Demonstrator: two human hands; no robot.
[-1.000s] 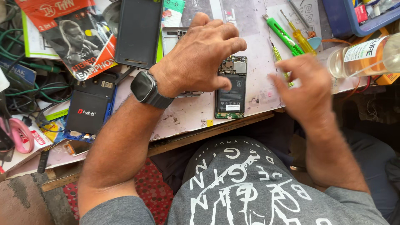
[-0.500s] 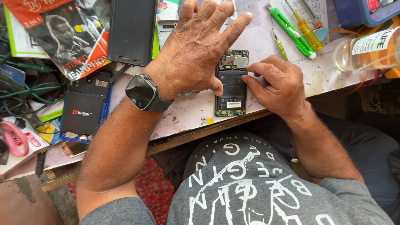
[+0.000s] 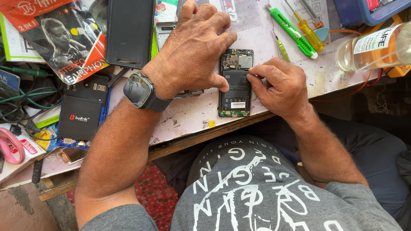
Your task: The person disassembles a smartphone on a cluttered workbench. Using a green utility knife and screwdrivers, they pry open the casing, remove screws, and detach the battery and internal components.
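Note:
An opened phone [image 3: 234, 92] with its back cover off lies on the worn white bench top [image 3: 188, 117], its black battery and green circuit board showing. My left hand [image 3: 192, 51], with a dark smartwatch [image 3: 138, 90] on the wrist, lies palm down over a silver phone frame [image 3: 188, 92]. Its thumb touches the opened phone's left edge. My right hand [image 3: 280, 83] has its fingertips pinched together at the battery's upper right corner. I cannot see whether anything small is between those fingers.
A green screwdriver [image 3: 291, 31] and a yellow one [image 3: 309, 35] lie behind the phone. A clear bottle [image 3: 376, 45] lies at the right, below a blue tray [image 3: 364, 10]. To the left are a black panel [image 3: 129, 32], another opened phone [image 3: 81, 115], a red earphone pack [image 3: 64, 38] and cables [image 3: 17, 98].
My right hand has come in from the right and its fingers have closed on the opened phone's battery corner. My left hand has stayed over the frame, spreading and then settling.

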